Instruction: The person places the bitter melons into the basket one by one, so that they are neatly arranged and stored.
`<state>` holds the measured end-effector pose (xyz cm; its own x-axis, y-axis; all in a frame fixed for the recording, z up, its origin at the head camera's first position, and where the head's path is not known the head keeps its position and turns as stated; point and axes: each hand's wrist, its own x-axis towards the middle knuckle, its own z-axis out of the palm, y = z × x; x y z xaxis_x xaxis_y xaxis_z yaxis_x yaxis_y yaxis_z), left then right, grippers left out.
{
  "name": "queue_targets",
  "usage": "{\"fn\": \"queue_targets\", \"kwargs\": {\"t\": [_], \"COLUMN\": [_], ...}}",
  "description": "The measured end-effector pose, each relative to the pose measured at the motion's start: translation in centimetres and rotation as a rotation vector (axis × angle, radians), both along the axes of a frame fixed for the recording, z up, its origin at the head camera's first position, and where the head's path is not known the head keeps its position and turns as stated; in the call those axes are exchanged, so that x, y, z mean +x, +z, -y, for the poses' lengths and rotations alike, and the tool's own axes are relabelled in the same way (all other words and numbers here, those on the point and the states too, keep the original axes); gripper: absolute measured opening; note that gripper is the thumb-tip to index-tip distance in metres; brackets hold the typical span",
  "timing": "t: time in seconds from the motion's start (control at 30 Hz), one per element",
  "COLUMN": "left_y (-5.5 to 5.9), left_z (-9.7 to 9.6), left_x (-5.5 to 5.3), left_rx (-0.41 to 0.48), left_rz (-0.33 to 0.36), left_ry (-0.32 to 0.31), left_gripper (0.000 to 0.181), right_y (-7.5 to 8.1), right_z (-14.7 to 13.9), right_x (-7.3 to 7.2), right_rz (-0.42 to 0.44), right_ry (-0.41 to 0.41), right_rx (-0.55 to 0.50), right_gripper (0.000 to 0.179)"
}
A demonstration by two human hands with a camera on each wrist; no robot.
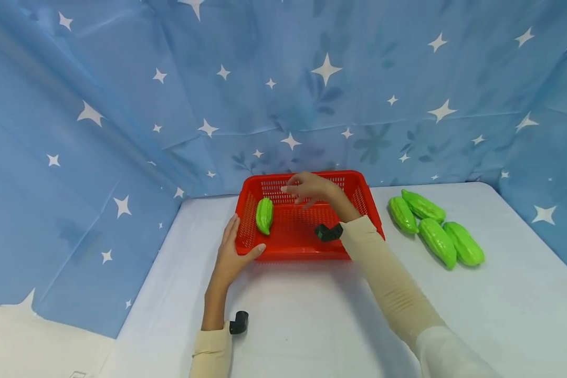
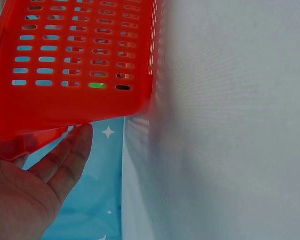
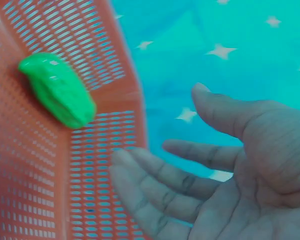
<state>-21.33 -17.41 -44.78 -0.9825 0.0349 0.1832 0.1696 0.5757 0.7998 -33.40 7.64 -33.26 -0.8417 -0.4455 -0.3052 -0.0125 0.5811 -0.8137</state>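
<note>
A red plastic basket (image 1: pixel 283 251) with slotted walls stands on the white table. Inside it, against the left wall, lies one green bitter melon (image 1: pixel 264 216). My left hand (image 1: pixel 230 255) holds the basket's near left corner, thumb on the front rim and fingers along the left side. In the left wrist view, the left fingers (image 2: pixel 72 160) lie against the outside of the basket wall. Over the back half of the basket hovers my right hand (image 1: pixel 312 187), its fingers spread loosely around nothing. The right wrist view has this hand (image 3: pixel 215 185) apart from the melon (image 3: pixel 59 91).
To the right of the basket several more bitter melons (image 1: pixel 437 242) lie grouped on the white table (image 1: pixel 302 320). Behind the table hangs a blue curtain (image 1: pixel 274 105) with white stars, close to the basket's back rim. Each sleeve carries a small black camera (image 1: pixel 239 322) at the wrist.
</note>
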Motion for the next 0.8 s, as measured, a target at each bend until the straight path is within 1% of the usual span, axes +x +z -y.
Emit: {"fn": "queue_targets", "kwargs": {"t": [0.1,0.2,0.33,0.43,0.53,0.6,0.7,0.8], "left_y": [0.0,-0.1,-0.1,-0.1,-0.1,-0.1,-0.1,-0.2], "left_z": [0.1,0.1,0.1,0.0,0.0,0.0,-0.1,-0.1], "left_x": [0.1,0.1,0.1,0.0,0.0,0.0,0.0,0.0], "left_rx": [0.001,0.003,0.009,0.012,0.012,0.012,0.014,0.015], "left_rz": [0.002,0.001,0.000,0.000,-0.001,0.000,0.001,0.002], "left_ry": [0.002,0.001,-0.003,-0.003,-0.001,0.000,0.002,0.003], "left_gripper": [0.102,0.103,0.103,0.103,0.102,0.101,0.100,0.100], "right_y": [0.2,0.3,-0.2,-1.0,-2.0,-2.5,-3.2,-3.5], "right_z": [-1.8,-3.7,-6.1,-7.8,-9.6,-10.9,-13.0,-15.2], "right_x": [1.1,2.3,3.8,4.9,5.9,6.7,7.9,9.1], "right_rz": [-0.097,-0.186,-0.305,-0.400,-0.507,-0.558,-0.584,-0.600], "right_ry": [0.007,-0.003,-0.055,-0.113,-0.165,-0.202,-0.257,-0.317], "right_rx": [-0.105,-0.203,-0.279,-0.298,-0.290,-0.287,-0.304,-0.304], "right_gripper": [0.048,0.043,0.040,0.039,0.035,0.033,0.033,0.035]}}
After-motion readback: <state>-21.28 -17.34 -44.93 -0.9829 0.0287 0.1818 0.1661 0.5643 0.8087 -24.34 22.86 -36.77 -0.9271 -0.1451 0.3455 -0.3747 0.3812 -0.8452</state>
